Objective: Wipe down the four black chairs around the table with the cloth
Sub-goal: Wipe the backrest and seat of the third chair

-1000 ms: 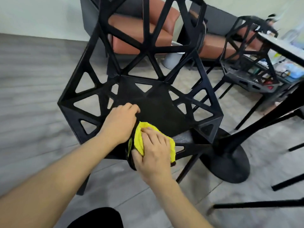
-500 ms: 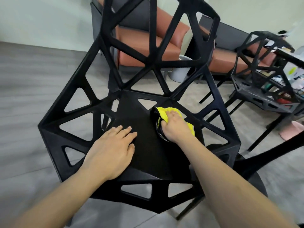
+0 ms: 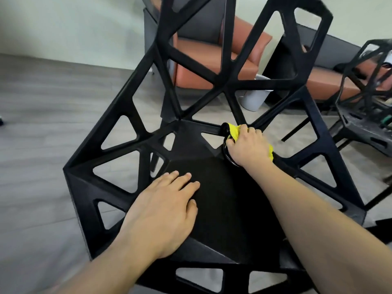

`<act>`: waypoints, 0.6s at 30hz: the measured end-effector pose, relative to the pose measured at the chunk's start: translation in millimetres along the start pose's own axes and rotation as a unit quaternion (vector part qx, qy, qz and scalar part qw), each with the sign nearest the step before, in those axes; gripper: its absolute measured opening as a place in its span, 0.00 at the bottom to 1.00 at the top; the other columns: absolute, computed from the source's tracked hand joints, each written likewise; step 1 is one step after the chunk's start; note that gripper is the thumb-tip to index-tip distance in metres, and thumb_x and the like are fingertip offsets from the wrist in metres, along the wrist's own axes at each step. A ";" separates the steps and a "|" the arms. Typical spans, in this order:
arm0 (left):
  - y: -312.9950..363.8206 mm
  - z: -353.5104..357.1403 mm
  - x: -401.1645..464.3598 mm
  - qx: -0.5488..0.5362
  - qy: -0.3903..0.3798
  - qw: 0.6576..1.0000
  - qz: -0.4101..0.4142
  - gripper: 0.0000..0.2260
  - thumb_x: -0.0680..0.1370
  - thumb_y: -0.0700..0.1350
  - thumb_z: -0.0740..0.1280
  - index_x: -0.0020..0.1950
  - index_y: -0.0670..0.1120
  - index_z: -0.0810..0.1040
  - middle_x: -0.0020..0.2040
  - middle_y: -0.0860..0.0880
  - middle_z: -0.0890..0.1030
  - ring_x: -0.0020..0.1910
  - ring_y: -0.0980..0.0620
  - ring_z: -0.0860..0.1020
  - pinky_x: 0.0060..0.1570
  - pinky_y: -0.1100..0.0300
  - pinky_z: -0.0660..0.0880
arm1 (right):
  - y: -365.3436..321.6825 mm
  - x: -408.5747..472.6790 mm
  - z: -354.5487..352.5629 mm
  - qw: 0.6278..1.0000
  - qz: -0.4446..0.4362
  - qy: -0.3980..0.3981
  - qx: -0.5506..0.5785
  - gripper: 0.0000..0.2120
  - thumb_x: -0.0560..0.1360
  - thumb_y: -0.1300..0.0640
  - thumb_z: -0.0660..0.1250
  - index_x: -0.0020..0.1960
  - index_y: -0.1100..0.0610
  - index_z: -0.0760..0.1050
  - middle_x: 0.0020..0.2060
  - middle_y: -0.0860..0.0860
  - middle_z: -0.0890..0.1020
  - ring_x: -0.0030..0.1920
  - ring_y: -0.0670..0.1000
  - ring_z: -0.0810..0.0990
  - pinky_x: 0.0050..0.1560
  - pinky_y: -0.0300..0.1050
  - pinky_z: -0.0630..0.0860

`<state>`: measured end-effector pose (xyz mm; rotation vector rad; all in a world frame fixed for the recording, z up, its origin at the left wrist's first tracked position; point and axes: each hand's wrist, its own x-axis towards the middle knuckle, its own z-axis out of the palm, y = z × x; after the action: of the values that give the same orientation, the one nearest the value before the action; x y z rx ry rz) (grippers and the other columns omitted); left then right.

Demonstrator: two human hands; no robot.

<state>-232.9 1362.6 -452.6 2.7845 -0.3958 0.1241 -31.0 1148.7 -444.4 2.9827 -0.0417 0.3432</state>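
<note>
A black chair (image 3: 224, 196) with triangular cut-outs fills the view, its backrest rising away from me. My left hand (image 3: 163, 213) rests flat on the seat's near left part, fingers straight. My right hand (image 3: 247, 146) presses a yellow cloth with a black edge (image 3: 233, 129) against the back right of the seat, where the backrest struts meet it; its fingers curl over the cloth. A second black chair (image 3: 364, 115) stands at the right edge, partly cut off.
An orange and grey armchair (image 3: 203, 60) stands behind the chair and another orange seat (image 3: 331, 88) is further right. A pale bin (image 3: 255, 100) sits on the grey wood floor between them. Open floor lies to the left.
My right hand slid the cloth from the seat's front edge across to its back right. My left hand moved off the cloth and lies flat on the seat. The view moved closer.
</note>
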 end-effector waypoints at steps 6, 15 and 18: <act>-1.0 -2.6 -2.2 -0.004 0.007 1.000 -0.006 0.34 0.75 0.60 0.35 0.79 0.60 0.59 0.80 0.61 0.57 0.80 0.59 0.51 0.75 0.63 0.41 | -9.0 -4.1 2.4 0.995 0.099 -0.028 -0.012 0.32 0.78 0.37 0.52 0.74 0.57 0.60 0.64 0.56 0.72 0.62 0.62 0.73 0.56 0.62 0.68; 3.4 -5.8 -3.6 0.004 0.010 1.000 -0.007 0.31 0.77 0.60 0.40 0.79 0.59 0.61 0.80 0.60 0.58 0.80 0.58 0.53 0.74 0.63 0.40 | -0.9 16.8 -6.7 0.999 -0.009 -0.005 -0.030 0.21 0.80 0.45 0.59 0.60 0.61 0.74 0.57 0.57 0.74 0.59 0.61 0.73 0.56 0.55 0.70; 4.8 -6.5 -1.9 0.002 0.009 1.000 -0.006 0.31 0.77 0.60 0.40 0.79 0.58 0.62 0.80 0.59 0.60 0.80 0.57 0.54 0.74 0.63 0.41 | -3.3 23.1 -5.8 0.998 0.011 -0.015 0.061 0.20 0.79 0.47 0.59 0.57 0.64 0.74 0.56 0.61 0.75 0.58 0.63 0.75 0.58 0.57 0.74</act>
<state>-236.3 1360.9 -445.2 2.7870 -0.3741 0.1456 -9.7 1152.5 -434.0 3.1106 -0.0598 0.3146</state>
